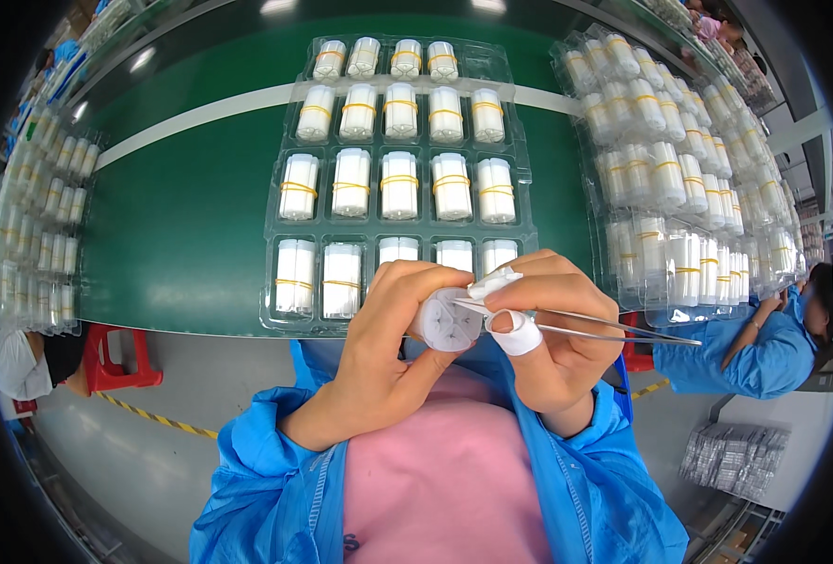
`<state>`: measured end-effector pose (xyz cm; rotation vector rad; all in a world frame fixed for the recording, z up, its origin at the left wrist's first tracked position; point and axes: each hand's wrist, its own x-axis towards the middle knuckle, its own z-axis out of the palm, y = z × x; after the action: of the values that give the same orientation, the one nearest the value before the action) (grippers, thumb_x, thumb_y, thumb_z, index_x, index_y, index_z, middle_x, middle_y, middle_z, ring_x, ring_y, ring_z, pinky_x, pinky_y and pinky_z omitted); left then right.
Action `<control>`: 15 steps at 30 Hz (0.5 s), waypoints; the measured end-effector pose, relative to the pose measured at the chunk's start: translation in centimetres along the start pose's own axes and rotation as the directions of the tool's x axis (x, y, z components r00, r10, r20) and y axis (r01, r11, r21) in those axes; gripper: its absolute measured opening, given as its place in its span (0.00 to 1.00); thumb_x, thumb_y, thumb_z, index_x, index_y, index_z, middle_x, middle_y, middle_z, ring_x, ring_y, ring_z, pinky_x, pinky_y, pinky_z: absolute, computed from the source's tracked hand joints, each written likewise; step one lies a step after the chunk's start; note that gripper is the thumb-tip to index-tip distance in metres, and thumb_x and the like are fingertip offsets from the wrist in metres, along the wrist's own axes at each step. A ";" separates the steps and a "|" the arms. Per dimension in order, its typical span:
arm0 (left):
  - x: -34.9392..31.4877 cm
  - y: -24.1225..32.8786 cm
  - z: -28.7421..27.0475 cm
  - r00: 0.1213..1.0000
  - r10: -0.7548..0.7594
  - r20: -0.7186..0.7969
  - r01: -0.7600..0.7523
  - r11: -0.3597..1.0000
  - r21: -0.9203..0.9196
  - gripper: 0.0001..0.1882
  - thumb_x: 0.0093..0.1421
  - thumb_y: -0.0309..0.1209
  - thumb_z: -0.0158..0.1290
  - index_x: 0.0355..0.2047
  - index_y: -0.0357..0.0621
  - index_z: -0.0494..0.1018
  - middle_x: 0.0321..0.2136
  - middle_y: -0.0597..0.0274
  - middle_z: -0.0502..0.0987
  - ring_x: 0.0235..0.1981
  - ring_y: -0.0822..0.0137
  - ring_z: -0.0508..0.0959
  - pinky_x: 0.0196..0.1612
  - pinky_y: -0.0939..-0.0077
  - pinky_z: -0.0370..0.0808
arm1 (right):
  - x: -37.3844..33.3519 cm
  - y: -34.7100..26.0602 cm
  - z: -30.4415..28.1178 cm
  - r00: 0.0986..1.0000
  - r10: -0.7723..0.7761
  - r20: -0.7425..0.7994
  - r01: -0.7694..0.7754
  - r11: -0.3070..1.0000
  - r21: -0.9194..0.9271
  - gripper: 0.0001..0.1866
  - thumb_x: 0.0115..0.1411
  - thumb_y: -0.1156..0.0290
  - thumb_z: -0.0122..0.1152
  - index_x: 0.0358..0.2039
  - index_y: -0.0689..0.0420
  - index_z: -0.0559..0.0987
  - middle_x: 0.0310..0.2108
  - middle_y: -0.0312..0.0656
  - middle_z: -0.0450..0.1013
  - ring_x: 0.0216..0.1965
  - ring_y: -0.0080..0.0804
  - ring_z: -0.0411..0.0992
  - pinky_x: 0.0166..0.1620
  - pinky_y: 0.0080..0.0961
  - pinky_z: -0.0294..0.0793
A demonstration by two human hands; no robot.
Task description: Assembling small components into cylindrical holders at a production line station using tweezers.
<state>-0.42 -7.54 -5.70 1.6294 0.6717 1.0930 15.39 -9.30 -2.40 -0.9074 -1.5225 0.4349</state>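
My left hand [374, 352] is wrapped around a whitish cylinder [449, 324], its round, translucent end turned up toward me. Small dark spots and dividing lines show in that end. Pinched in my right hand [562, 352] is a pair of metal tweezers [656, 336]; their tips touch or hover at the cylinder's edge, and I cannot tell which. White wraps [516, 333] cover fingertips of the right hand. Just beyond both hands lies a clear plastic tray [484, 64] with rows of white cylinders [399, 183] bound by yellow bands. My hands partly hide its nearest row.
Stacked trays of similar cylinders stand on the right [689, 179] and left [45, 216] of the green table [181, 226]. A co-worker in blue [755, 348] sits at the right. Red stools [120, 357] and yellow-black floor tape [163, 420] show below the table edge.
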 end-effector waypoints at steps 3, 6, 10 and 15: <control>0.0 0.1 0.1 1.000 -0.017 -0.005 0.017 1.000 0.003 0.24 0.46 0.17 0.55 0.46 0.38 0.68 0.40 0.52 0.69 0.40 0.56 0.70 0.39 0.71 0.70 | 0.2 -0.1 0.0 1.000 -0.007 0.024 0.008 0.999 -0.037 0.07 0.45 0.80 0.64 0.28 0.62 0.78 0.24 0.42 0.76 0.25 0.33 0.73 0.28 0.23 0.71; 0.0 0.1 0.0 1.000 -0.015 0.003 0.015 0.999 0.032 0.24 0.46 0.17 0.56 0.46 0.38 0.68 0.40 0.52 0.69 0.40 0.55 0.70 0.39 0.70 0.69 | -0.1 -0.1 0.0 1.000 0.023 -0.012 -0.023 1.000 -0.013 0.06 0.45 0.80 0.63 0.27 0.61 0.78 0.24 0.42 0.76 0.25 0.34 0.73 0.28 0.23 0.71; -0.1 0.2 0.0 0.999 -0.043 0.006 0.043 0.998 0.045 0.25 0.45 0.17 0.56 0.46 0.38 0.68 0.40 0.51 0.69 0.41 0.54 0.70 0.40 0.69 0.69 | -0.2 0.0 0.0 1.000 0.026 -0.001 -0.026 0.999 -0.023 0.06 0.46 0.80 0.63 0.27 0.61 0.79 0.24 0.42 0.76 0.25 0.34 0.74 0.28 0.23 0.71; 0.0 0.2 0.0 0.999 -0.028 -0.018 0.029 0.999 0.035 0.24 0.45 0.17 0.56 0.46 0.37 0.68 0.40 0.52 0.70 0.41 0.54 0.70 0.41 0.68 0.68 | 0.0 -0.2 0.0 0.999 0.039 0.007 -0.039 0.999 -0.036 0.06 0.46 0.79 0.63 0.27 0.61 0.79 0.24 0.42 0.76 0.25 0.33 0.74 0.29 0.23 0.71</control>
<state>-0.46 -7.62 -5.50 1.6370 0.7270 1.0819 15.29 -9.39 -2.24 -0.9660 -1.5264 0.4407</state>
